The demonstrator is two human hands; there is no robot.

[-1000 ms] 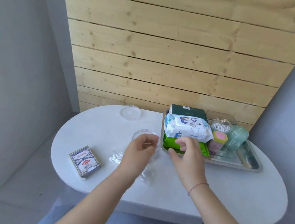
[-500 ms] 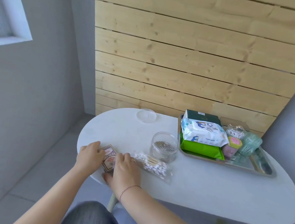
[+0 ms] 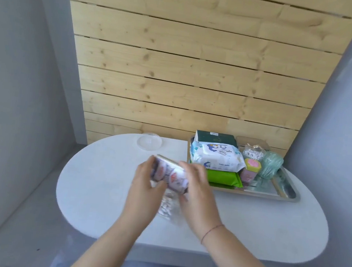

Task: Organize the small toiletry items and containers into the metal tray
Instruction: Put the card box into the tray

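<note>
Half a second ago the small blue, white and red printed card box [image 3: 171, 173] lay flat near the left edge of the white oval table [image 3: 105, 169] with both hands resting on it. Now it is lifted off the table and tilted, held in the air just left of the rectangular metal tray [image 3: 288, 196]. The left hand [image 3: 146, 181] grips its left end, thumb on the near face and fingers curled behind. The right hand [image 3: 197, 190] grips the right end with fingers curled over the top edge; motion blur hides finer detail. The clear plastic bag of cotton swabs [image 3: 167, 208] lies on the table below the hands, partly covered by them. The tray's load is unchanged: a white wet-wipes pack [image 3: 216, 157] on a green pack [image 3: 222, 177], with a dark green box [image 3: 214, 137] behind. The round clear lid [image 3: 149, 143] stays at the table's far edge
</note>
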